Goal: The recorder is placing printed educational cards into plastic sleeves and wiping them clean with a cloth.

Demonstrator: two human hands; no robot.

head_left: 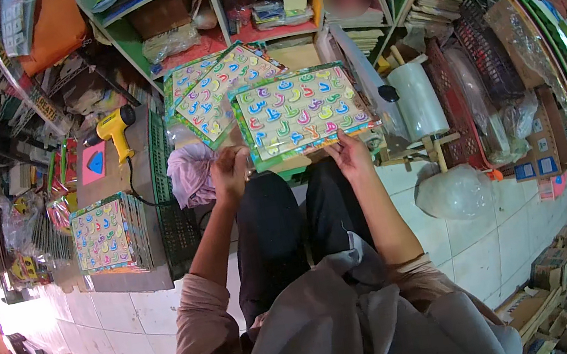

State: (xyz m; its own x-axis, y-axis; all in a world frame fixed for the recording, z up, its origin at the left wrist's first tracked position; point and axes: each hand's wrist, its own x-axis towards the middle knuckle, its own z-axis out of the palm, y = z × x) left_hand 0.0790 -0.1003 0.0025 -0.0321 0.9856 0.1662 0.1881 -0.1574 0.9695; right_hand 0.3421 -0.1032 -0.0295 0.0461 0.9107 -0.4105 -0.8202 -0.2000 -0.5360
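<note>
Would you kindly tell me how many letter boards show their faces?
4: central front board; two boards behind it; top board on left stack; more may be hidden.

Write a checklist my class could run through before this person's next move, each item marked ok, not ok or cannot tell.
1. Letter board face up, letters showing: ok.
2. Left hand at the board's lower left corner, right hand at its lower edge: ok.
3. Firmness of each grip: cannot tell.
4. Board apart from the tilted board behind it: cannot tell; they overlap in view.
5. Yellow heat gun lying apart from the stacked boards at left: ok.
6. Heat gun switched off: cannot tell.
</note>
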